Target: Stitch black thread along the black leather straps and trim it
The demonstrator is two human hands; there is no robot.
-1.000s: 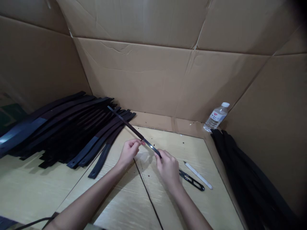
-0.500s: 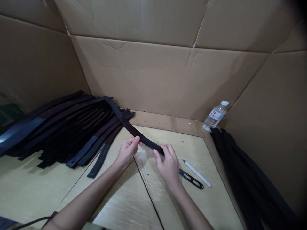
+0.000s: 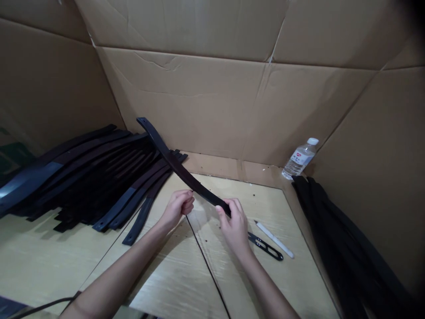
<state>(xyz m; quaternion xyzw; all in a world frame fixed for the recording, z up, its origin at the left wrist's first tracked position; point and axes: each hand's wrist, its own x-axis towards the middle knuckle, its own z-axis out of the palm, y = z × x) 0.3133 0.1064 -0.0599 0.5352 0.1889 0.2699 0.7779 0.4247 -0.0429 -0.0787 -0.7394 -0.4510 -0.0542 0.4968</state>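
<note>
A long black strap [image 3: 181, 170] slants up and leftward from my right hand [image 3: 234, 223], which is closed around its lower end. Its far end, with a small hole, rises free above the pile. My left hand [image 3: 180, 207] is closed in a pinch just below the strap's edge; what the fingertips hold, if anything, is too small to make out. Right of my right hand lie black thread snips [image 3: 267, 248], partly hidden by the wrist, and a white pen-like tool [image 3: 274, 239] with a dark tip.
A pile of similar black straps [image 3: 109, 177] lies at the left. More dark strips [image 3: 341, 239] hang along the right side. A water bottle [image 3: 300, 158] stands at the back right. Cardboard walls [image 3: 199, 110] enclose the pale tabletop [image 3: 166, 266].
My left hand has let go of the strap and moved slightly down, its fingers curling tighter. The strap's far end has lifted off the pile; my right hand keeps its hold.
</note>
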